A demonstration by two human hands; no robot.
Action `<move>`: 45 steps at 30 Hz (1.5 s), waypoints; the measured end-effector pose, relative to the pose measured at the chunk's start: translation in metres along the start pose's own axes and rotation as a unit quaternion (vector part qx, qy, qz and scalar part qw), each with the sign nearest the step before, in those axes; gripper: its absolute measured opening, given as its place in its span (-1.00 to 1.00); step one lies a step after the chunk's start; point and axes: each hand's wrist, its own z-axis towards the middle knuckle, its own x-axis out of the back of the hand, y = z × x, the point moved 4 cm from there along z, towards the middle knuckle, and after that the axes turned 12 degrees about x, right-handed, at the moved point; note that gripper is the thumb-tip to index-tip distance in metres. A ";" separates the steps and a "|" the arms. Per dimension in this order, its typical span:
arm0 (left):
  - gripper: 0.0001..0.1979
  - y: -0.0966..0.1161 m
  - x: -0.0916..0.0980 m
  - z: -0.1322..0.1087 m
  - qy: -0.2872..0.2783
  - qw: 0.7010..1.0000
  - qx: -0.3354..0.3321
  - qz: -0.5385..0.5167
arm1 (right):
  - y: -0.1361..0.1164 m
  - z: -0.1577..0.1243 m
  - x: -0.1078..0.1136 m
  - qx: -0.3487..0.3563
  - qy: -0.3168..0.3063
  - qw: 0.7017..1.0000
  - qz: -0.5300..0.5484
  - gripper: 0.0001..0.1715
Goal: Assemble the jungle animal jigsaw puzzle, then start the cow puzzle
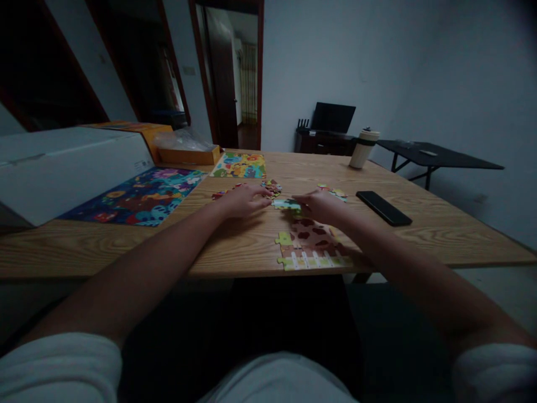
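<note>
Small pale green-and-white jigsaw piece (286, 204) lies flat on the light wooden surface (440, 224) at frame centre, between the two hands. Right hand (322, 204) touches its right edge with fingertips, fingers curled down over it; whether this grip is pinching the piece or just pressing it, cannot tell. Left hand (244, 200) lies palm down just left of the piece, fingers stretched toward it and flat, grip loose and holding nothing.

Just below the piece, partly under the right wrist, sits the assembled jigsaw section with brown cow-spot pattern and white fence on green (308, 246), near the front edge of the surface. Loose multicoloured jigsaw pieces (272, 186) cluster just above the left fingers; a few more loose pieces (338, 192) lie above the right hand.

Centre-top of the surface: finished bright cartoon puzzle sheet (240, 165). Left of centre: dark blue cartoon puzzle sheet (142, 196), partly under a large white box (62, 168). Behind that, an orange cardboard tray with clear plastic bag (188, 150).

Right of the hands: black phone (383, 207) flat on the surface, apart from the right hand. Upper right of the surface: cream tumbler with dark band (363, 148), upright. Beyond it, a black side table (436, 155) and a dark laptop on a low cabinet (331, 120) against the wall.
</note>
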 end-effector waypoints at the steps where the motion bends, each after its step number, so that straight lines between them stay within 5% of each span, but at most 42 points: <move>1: -0.57 0.002 -0.003 -0.001 -0.001 1.000 -0.007 0.004 | -0.011 0.006 -0.004 0.013 -0.025 1.000 0.009 -0.56; 4: -0.57 0.008 -0.011 -0.003 -0.024 0.999 -0.037 0.019 | -0.019 0.009 -0.011 0.025 -0.044 0.996 0.074 -0.61; 11: -0.66 0.024 -0.022 -0.001 -0.073 0.991 -0.097 0.049 | 0.012 -0.011 -0.013 -0.014 0.042 0.981 0.189 -0.63; 28: -0.62 0.029 -0.030 -0.005 -0.045 0.984 -0.127 0.119 | -0.002 -0.008 -0.015 0.074 0.023 0.981 0.179 -0.70; 35: -0.65 0.032 -0.029 -0.007 -0.049 0.979 -0.131 0.146 | -0.001 -0.007 -0.014 0.056 0.024 0.976 0.209 -0.73; 38: -0.66 0.034 -0.029 -0.008 -0.052 0.979 -0.133 0.149 | 0.028 -0.012 -0.002 0.014 0.111 0.964 0.241 -0.67; 41: -0.64 0.032 -0.027 -0.007 -0.058 0.978 -0.133 0.147 | 0.083 -0.024 0.017 -0.124 0.251 0.921 0.269 -0.62; 45: -0.57 0.008 -0.005 0.001 0.002 0.992 -0.059 0.114 | 0.145 -0.039 0.023 -0.262 0.268 0.890 0.261 -0.61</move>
